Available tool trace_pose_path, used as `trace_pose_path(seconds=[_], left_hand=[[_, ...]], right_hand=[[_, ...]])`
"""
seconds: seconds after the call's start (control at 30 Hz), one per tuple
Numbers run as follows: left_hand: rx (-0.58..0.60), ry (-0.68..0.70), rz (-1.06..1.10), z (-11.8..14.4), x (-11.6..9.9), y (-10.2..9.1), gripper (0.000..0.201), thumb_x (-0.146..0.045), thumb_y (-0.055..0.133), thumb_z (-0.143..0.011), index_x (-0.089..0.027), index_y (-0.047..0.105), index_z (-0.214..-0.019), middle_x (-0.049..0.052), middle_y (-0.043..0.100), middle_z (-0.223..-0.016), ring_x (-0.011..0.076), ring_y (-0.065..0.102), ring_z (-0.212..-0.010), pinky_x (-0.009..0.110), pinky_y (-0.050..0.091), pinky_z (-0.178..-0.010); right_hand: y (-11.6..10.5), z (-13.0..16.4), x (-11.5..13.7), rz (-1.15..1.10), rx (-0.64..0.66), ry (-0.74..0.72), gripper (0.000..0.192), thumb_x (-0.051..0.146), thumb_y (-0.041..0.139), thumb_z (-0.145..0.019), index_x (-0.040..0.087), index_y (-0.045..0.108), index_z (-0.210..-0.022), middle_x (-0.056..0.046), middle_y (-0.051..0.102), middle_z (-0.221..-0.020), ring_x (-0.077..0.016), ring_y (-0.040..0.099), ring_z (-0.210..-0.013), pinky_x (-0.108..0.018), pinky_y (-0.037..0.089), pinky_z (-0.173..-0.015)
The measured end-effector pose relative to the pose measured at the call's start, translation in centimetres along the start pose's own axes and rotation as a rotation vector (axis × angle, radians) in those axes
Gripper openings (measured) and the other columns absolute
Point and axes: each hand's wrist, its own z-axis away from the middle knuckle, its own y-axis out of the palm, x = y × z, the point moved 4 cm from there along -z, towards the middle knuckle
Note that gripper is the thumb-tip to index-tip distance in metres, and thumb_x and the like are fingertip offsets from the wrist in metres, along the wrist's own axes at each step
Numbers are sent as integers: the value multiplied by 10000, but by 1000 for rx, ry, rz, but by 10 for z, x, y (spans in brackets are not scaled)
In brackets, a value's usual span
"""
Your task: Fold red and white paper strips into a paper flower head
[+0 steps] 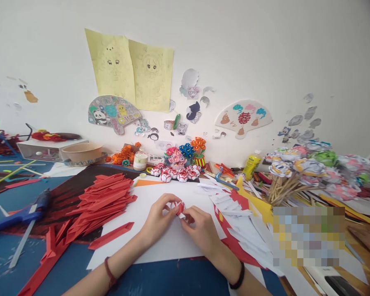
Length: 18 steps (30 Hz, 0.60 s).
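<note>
Between my fingers is a small red and white folded paper piece [179,209], partly hidden by them. My left hand [160,213] pinches it from the left, while my right hand [199,226] grips its lower right side. Both hands are over a white paper sheet [154,250]. To the left lies a heap of folded red paper strips [101,201], with a single red strip [111,235] apart on the sheet. Folded white paper strips [240,222] are piled to the right. Several finished red and white paper balls [182,174] sit beyond my hands.
A blue glue gun [33,209] lies at the left on the blue table [185,279]. Paper flowers on sticks [283,187] stand at the right, near a yellow bottle [252,165]. A tan bowl [82,152] is at the back left. Another person's hand [368,238] shows at the right edge.
</note>
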Motion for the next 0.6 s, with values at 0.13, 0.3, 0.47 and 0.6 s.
trace_pose_path(seconds=[0.13, 0.3, 0.47, 0.6], left_hand=[[-12, 49, -70, 0, -6, 2, 152, -305, 534, -913, -219, 624, -1001, 48, 648, -1028, 183, 602, -952, 296, 492, -757], [-24, 63, -102, 1, -3, 1, 155, -264, 542, -907, -219, 602, -1043, 45, 635, -1043, 178, 596, -949, 300, 498, -766], [26, 114, -140, 3, 0, 6, 190, -241, 495, -931, -220, 580, -1098, 55, 618, -1063, 180, 583, -953, 331, 501, -815], [65, 148, -204, 3, -5, 5, 195, -242, 444, -961, -228, 566, -1113, 63, 584, -1105, 186, 561, -1001, 344, 486, -868]], right_hand=[[1, -1, 0, 32, 73, -9, 172, 55, 536, -805, 204, 608, -852, 2, 586, -732, -153, 568, -648, -252, 463, -629], [-3, -3, 3, 117, 221, -91, 243, 3, 469, -788, 200, 584, -872, -27, 597, -838, -178, 574, -766, -269, 463, -685], [-1, -1, 6, 251, 281, -249, 263, -6, 433, -761, 183, 588, -858, -56, 611, -848, -201, 560, -771, -294, 447, -665], [-2, -2, 2, 146, 200, -101, 201, 26, 476, -767, 193, 582, -808, -17, 600, -761, -168, 565, -682, -262, 439, -616]])
